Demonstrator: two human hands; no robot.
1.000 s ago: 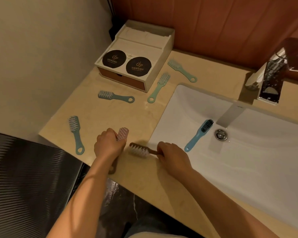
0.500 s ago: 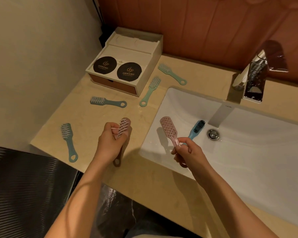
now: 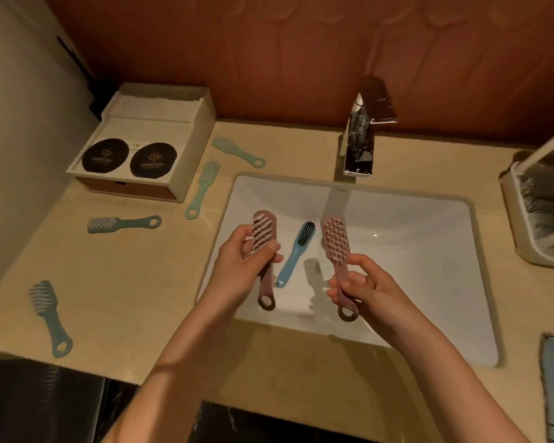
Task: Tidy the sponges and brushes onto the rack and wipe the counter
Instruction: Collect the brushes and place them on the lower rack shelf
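Brushes are mid-collection: the left hand [image 3: 240, 270] curls round the handle of one pink brush [image 3: 264, 228], and the right hand [image 3: 371, 286] pinches the handle of a second pink brush [image 3: 335, 238]. Both are held heads-up over the sink [image 3: 413, 251]. A blue brush [image 3: 296, 254] lies in the basin between them, and four teal brushes [image 3: 122, 223] lie scattered on the counter [image 3: 125, 282]. The white container [image 3: 512, 199] at far right is probably the rack, though the frame edge cuts it off. Next, I judge, both pink brushes need carrying right and setting inside. Each has short bristles and a looped handle end.
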